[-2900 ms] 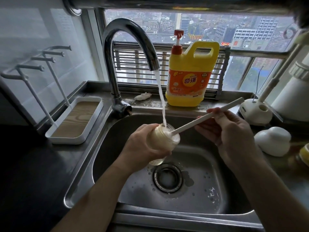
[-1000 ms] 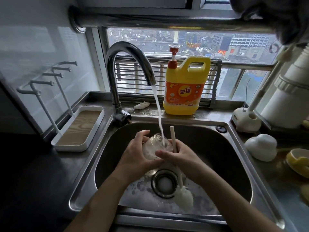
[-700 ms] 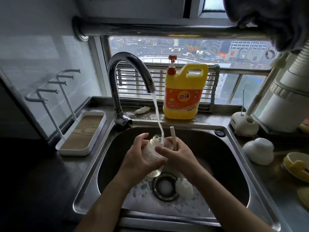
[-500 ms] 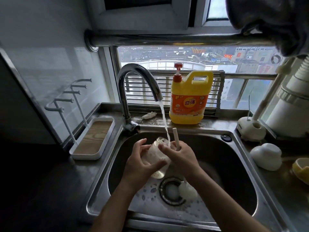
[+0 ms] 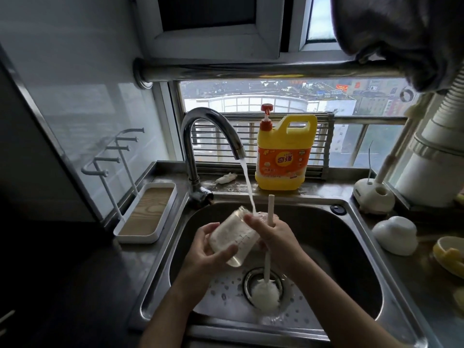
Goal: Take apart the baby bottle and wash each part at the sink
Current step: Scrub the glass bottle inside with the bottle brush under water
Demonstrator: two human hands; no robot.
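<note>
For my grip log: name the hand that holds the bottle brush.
The right hand grips the bottle brush by its handle, head hanging over the drain. The left hand holds the glass bottle instead.

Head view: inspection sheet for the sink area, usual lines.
Surface: steel sink, wet, suds near drain.
Job's things: bottle tilted under the stream from the tap; brush head hangs over the drain.
Clutter: detergent jug behind sink; tray rack left; white dome, yellow piece, white stand right.
Hands: left hand grips bottle; right hand holds brush handle, fingers at bottle's mouth.
Cables: nothing seen.
Surroundings: window behind; cloth over rail above.
</note>
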